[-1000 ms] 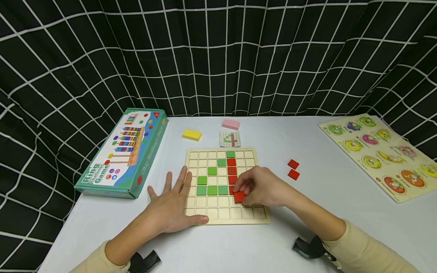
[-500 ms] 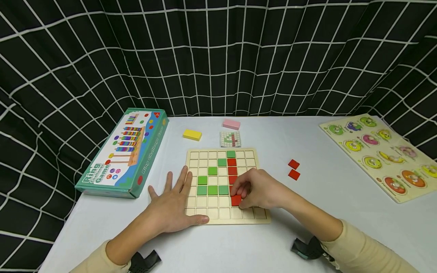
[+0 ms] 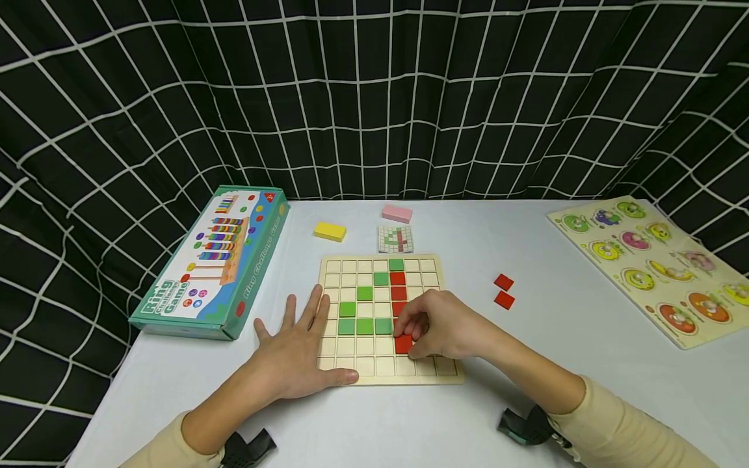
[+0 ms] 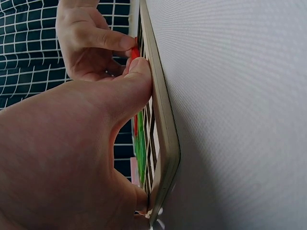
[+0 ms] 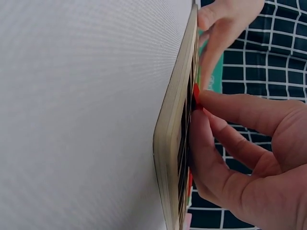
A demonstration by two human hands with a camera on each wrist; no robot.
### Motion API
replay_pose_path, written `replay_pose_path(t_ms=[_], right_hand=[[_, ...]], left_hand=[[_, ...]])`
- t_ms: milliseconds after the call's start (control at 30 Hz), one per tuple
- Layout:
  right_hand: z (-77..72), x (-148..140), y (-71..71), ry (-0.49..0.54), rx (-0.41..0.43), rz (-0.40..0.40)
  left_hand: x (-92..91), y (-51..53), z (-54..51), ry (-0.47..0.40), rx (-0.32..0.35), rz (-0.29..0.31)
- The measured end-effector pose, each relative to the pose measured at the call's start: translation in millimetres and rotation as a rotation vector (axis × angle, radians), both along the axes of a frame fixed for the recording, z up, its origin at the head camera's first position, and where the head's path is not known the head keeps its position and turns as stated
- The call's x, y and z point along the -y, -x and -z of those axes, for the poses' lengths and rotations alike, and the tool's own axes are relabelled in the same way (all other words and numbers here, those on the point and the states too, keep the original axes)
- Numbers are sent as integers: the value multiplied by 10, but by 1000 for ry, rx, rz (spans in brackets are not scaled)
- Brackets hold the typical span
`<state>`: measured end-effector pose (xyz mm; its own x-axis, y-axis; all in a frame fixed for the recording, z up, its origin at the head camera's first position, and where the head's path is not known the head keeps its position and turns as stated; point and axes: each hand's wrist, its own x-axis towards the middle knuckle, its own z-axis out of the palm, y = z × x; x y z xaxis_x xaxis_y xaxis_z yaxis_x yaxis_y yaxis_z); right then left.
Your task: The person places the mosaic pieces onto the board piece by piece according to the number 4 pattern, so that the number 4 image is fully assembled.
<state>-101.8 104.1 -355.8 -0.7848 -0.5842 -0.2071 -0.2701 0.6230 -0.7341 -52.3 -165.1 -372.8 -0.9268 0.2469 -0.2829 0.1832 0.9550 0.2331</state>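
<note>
A wooden grid board (image 3: 355, 367) lies flat on the table, with green tiles (image 3: 365, 326) in a stepped pattern and a column of red tiles (image 3: 398, 292). My right hand (image 3: 447, 325) pinches a red tile (image 3: 404, 344) between thumb and fingers at the lower end of that column. In the right wrist view the pinched tile (image 5: 196, 96) looks slightly tilted against the board. Spread out, my left hand (image 3: 289, 361) rests on the board's left edge, its thumb on the front edge. Two loose red tiles (image 3: 504, 299) lie right of the board.
Behind the board lie a small pattern card (image 3: 394, 239), a yellow block (image 3: 330, 231) and a pink block (image 3: 397, 213). A Ring Challenge Game box (image 3: 210, 266) stands at the left. On the right is a fruit puzzle board (image 3: 649, 260). A black gridded curtain (image 3: 374, 97) surrounds the table.
My right hand has moved slightly left and toward me, bringing the red tile down into line below the red column. The left hand stays put.
</note>
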Motion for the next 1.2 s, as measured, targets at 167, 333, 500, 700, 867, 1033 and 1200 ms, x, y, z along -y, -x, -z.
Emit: replay_pose_path(t_ms=[167,333,500,700,867,1033,1200], right_hand=[[-6,-7,4,22,-3,-14],[-20,-38,21,33,-18,-11],[-45,-111,61,48,-27,-6],[-101,-239,125,53,-57,18],[-148,-369,187,29,-65,75],[-192,-492,256,11,-67,134],[-222,-602,329,-7,-98,174]], left_hand=[[-4,0,-1,1,1,0],[-5,-1,-3,5,2,-1],[-5,0,-2,9,1,0],[-2,-1,-5,4,1,1],[-2,-2,-6,-2,0,4],[-3,-2,-8,-1,-1,5],[-3,-3,-9,1,1,5]])
